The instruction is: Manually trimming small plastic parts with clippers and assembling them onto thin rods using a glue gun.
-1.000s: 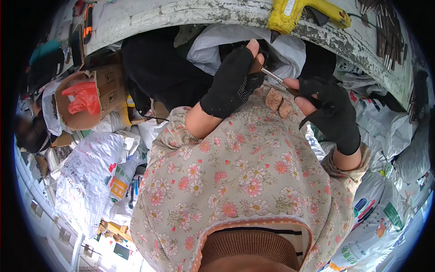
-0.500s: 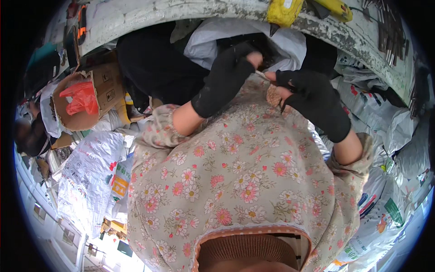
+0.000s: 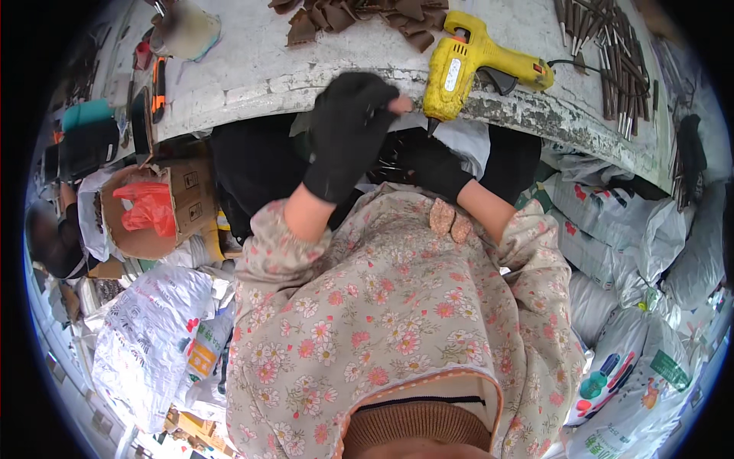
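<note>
In a black fingerless glove, my left hand (image 3: 352,130) is raised at the front edge of the worktable, its fingers curled and a bare fingertip showing. What it pinches, if anything, I cannot make out. My right hand (image 3: 437,165), gloved the same way, reaches down into an open white sack (image 3: 468,141) below the table edge; its fingers are hidden among small dark pieces with bright glints. Just above it, a yellow hot glue gun (image 3: 456,73) lies with its nozzle overhanging the edge.
On the worktable (image 3: 252,73) are brown flat pieces (image 3: 359,15), thin dark rods with metallic tips (image 3: 623,65), an orange-black utility knife (image 3: 158,88) and a jar (image 3: 186,32). A cardboard box (image 3: 187,197) holding a red plastic bag (image 3: 149,208) sits left; filled white sacks (image 3: 612,382) stand right.
My hands have parted: the right dropped into the sack, the left moved slightly left. The thin piece between their fingertips is no longer visible. The view has shifted, showing more of the tabletop.
</note>
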`<state>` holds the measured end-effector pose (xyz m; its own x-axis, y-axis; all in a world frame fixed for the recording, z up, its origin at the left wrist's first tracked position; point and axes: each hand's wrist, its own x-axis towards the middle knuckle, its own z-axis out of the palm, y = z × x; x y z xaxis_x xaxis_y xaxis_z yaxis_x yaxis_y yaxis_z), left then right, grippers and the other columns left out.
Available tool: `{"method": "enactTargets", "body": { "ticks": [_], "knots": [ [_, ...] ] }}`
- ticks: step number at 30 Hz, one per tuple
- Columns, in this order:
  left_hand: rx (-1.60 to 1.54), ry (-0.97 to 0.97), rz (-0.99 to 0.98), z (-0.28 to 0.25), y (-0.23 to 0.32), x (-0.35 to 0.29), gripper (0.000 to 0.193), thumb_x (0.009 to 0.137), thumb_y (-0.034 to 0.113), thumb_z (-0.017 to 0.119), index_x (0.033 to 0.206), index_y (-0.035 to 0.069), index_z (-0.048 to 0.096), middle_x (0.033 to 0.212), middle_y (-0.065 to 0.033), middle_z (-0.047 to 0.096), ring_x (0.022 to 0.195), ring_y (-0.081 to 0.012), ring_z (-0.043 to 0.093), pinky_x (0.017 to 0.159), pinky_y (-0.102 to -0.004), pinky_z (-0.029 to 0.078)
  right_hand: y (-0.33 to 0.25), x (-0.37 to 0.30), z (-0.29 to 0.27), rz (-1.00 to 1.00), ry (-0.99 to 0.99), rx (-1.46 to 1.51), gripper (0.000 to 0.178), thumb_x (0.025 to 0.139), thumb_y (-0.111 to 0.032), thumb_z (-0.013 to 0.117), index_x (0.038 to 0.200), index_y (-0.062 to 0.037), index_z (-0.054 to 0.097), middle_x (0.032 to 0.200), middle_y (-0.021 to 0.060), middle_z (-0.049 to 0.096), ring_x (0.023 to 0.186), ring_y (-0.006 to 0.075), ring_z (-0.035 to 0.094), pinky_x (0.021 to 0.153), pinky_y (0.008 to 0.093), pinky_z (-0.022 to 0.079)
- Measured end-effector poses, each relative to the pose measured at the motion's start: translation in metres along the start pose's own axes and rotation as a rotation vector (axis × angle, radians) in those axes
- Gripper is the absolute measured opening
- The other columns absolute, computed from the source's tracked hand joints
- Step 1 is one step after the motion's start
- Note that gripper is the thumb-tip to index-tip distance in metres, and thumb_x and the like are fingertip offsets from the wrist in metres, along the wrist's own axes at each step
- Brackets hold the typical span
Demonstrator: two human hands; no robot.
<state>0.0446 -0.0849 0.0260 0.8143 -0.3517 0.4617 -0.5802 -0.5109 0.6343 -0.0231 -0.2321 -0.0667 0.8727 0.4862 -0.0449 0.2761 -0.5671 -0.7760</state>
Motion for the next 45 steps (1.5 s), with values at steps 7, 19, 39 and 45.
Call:
{"method": "enactTargets", "body": {
  "ticks": [7,19,39,45],
  "knots": [
    [0.445,-0.036,0.174,0.055,-0.028,0.086,0.02,0.069,0.028,0.066,0.083,0.014,0.063,0.081,-0.0069,0.059,0.077,-0.0265,0.058,0.062,-0.0377,0.046,0.001,-0.047,-0.031,0.171,-0.157,-0.196,0.029,0.076,-0.023,0.063,0.101,-0.0081,0.062,0.092,0.0119,0.062,0.085,0.0289,0.057,0.078,0.0364,0.046],
    [-0.034,-0.04,-0.014,0.056,-0.069,0.061,0.032,0.067,0.019,0.063,0.098,0.01,0.062,0.103,-0.0108,0.059,0.099,-0.0274,0.054,0.088,-0.038,0.041,0.157,-0.137,-0.258,0.406,0.679,-0.806,0.049,0.066,-0.001,0.052,0.115,-0.0025,0.054,0.114,0.016,0.056,0.11,0.0284,0.049,0.098,0.0353,0.034],
    [-0.281,0.5,-0.073,0.033,-0.01,0.016,0.029,0.08,0.008,0.058,0.108,0.006,0.052,0.093,-0.0109,0.051,0.087,-0.021,0.053,0.075,-0.0317,0.045,0.119,-0.169,-0.262,0.572,0.049,-1.186,0.022,0.072,-0.012,0.054,0.09,-0.0122,0.067,0.08,0.0176,0.058,0.071,0.0304,0.057,0.059,0.04,0.048],
    [-0.516,0.224,-0.225,0.014,0.005,-0.03,0.021,0.081,0.007,0.057,0.101,0.003,0.053,0.092,-0.0071,0.051,0.084,-0.0138,0.051,0.072,-0.0279,0.044,0.194,-0.237,-0.239,0.515,0.279,-0.271,0.079,0.065,-0.022,0.06,0.13,0.0063,0.026,0.109,0.0238,0.051,0.103,0.0344,0.048,0.092,0.0375,0.037]
  ]
}}
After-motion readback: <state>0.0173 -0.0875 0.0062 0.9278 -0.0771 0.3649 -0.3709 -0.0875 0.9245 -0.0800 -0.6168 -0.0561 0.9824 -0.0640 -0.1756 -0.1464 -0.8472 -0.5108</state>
